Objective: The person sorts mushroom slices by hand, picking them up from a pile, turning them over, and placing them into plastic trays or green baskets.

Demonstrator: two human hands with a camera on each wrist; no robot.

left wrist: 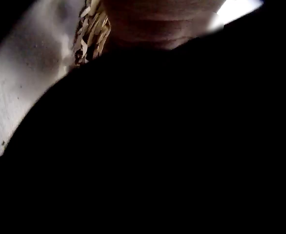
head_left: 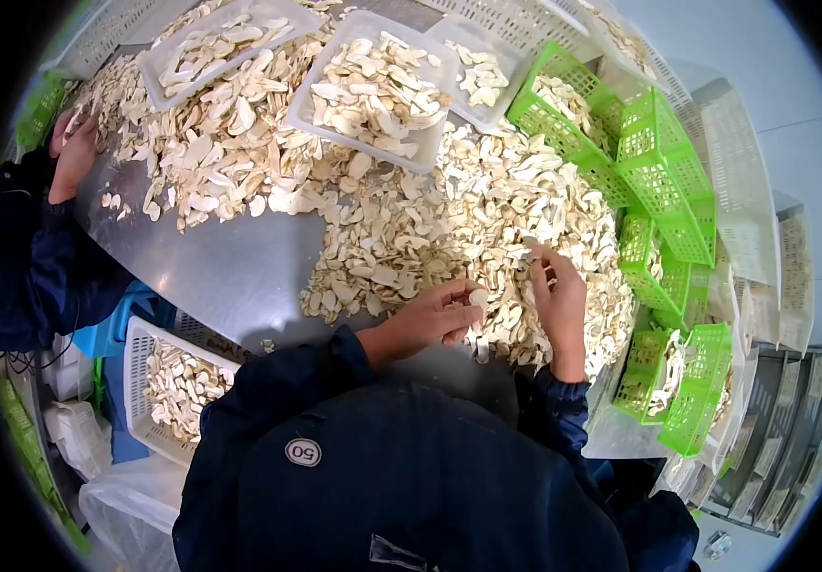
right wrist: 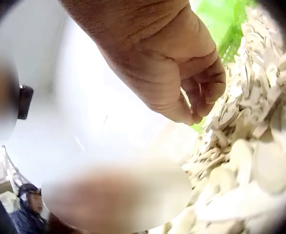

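Note:
In the head view, my left hand [head_left: 421,319] is over the near edge of a wide heap of pale mushroom slices [head_left: 387,234], pinching a small rounded mushroom slice [head_left: 478,299] between thumb and fingers. My right hand [head_left: 561,303] hovers at the heap to its right, fingers loosely bent and pointing down at the slices. The right wrist view shows this right hand [right wrist: 182,73] with thumb and fingertips close together and nothing visible between them. Only the left wrist [left wrist: 162,22] appears in the dark left wrist view; its fingers are hidden.
Clear plastic trays of slices [head_left: 301,119] stand at the back on the metal table [head_left: 211,267]. Green baskets [head_left: 654,157] line the right side. Another person's hands [head_left: 74,153] work at the far left. A white basket of slices [head_left: 139,381] sits lower left.

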